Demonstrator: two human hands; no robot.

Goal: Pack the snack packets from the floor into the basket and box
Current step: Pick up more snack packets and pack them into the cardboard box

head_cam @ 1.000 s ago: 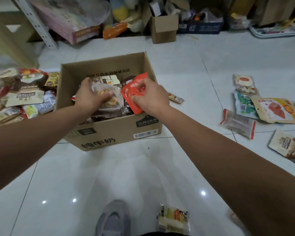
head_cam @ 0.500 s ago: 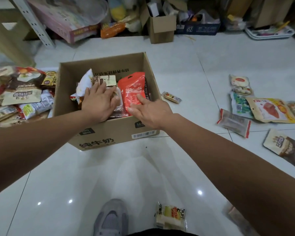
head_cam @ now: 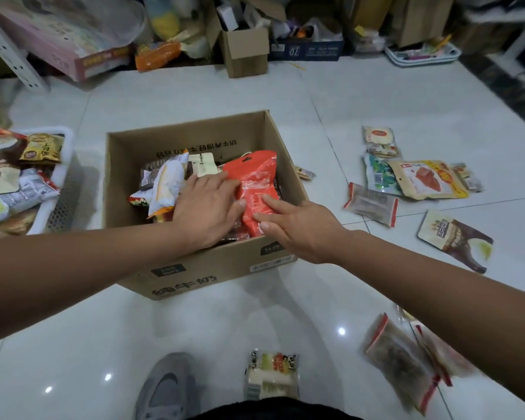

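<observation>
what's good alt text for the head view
A person's left hand and right hand rest on snack packets in a cardboard box, the right on a red packet. A basket of snacks sits beside it; more packets lie on the floor.

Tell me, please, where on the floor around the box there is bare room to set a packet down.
Bare tile lies between the cardboard box and the shoe, and behind the box up to the small carton. Crowded: the tile to the right, strewn with packets, the full basket on the left, and the box's inside.
</observation>
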